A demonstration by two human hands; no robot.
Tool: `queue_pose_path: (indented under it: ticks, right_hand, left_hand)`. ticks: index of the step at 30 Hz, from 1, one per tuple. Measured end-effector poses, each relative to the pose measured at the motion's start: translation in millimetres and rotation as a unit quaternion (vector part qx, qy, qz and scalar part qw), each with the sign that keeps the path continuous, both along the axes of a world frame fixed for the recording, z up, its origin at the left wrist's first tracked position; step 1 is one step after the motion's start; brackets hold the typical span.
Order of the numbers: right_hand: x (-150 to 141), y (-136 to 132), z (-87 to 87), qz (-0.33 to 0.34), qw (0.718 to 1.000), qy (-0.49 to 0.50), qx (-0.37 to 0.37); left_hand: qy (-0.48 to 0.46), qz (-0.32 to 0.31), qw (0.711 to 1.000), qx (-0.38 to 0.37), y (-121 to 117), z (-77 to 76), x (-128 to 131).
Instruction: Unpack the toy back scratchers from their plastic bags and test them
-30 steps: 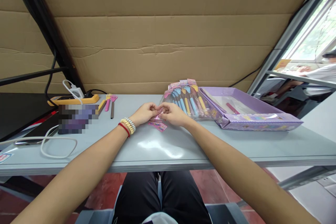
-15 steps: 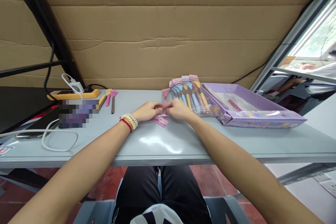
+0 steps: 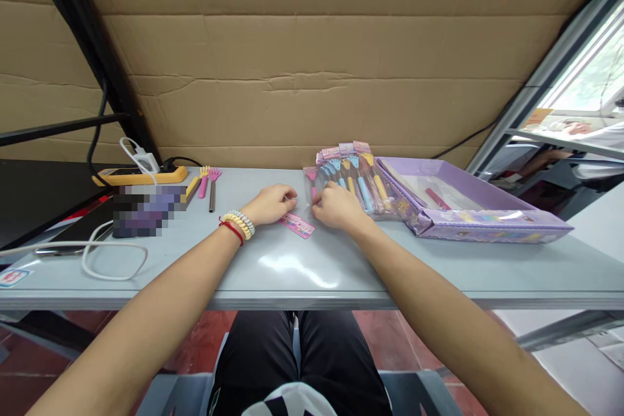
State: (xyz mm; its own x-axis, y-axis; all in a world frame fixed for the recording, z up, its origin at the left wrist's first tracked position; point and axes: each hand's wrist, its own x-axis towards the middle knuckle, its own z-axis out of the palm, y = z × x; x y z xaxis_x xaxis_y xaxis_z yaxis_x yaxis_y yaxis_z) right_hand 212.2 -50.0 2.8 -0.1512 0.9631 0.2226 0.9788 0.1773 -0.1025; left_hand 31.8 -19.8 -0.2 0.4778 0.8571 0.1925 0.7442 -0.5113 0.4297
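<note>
My right hand (image 3: 337, 208), fingers closed, grips the side of a clear plastic sleeve holding a pink back scratcher (image 3: 311, 174) with a small hand-shaped head; its lower part is hidden by the fingers. My left hand (image 3: 273, 204) rests on the desk with fingers loosely curved and nothing visible between them. Under and beside its fingertips lies a pink printed card (image 3: 298, 225). Just beyond my right hand several bagged back scratchers (image 3: 361, 182), blue and yellow with printed headers, lie in an overlapping row.
A purple box (image 3: 487, 226) with a dark pink stick (image 3: 437, 199) inside stands at the right. Loose back scratchers (image 3: 212, 190) lie left of centre. Farther left are a yellow power strip (image 3: 141, 175), a blurred-out phone (image 3: 146, 211) and a white cable (image 3: 114, 278). Cardboard (image 3: 312, 45) walls the back.
My hands have come apart: the left has let go of the sleeve and drawn slightly left. The right still holds the sleeve, shifted a little right. The view has moved slightly.
</note>
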Motion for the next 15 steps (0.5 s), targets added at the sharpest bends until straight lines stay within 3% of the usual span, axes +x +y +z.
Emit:
queue_pose_path:
  ticks: [5,15]
  right_hand:
    - [-2.0,-5.7,4.6,0.033,0.998,-0.051,-0.019]
    - [4.4,0.2,6.9,0.034,0.996,-0.017,-0.082]
  left_hand:
    - [0.014,-0.003,1.000,0.022,1.9,-2.4,-3.2]
    - [0.048,0.006,0.998,0.035,2.1,0.1,-6.6]
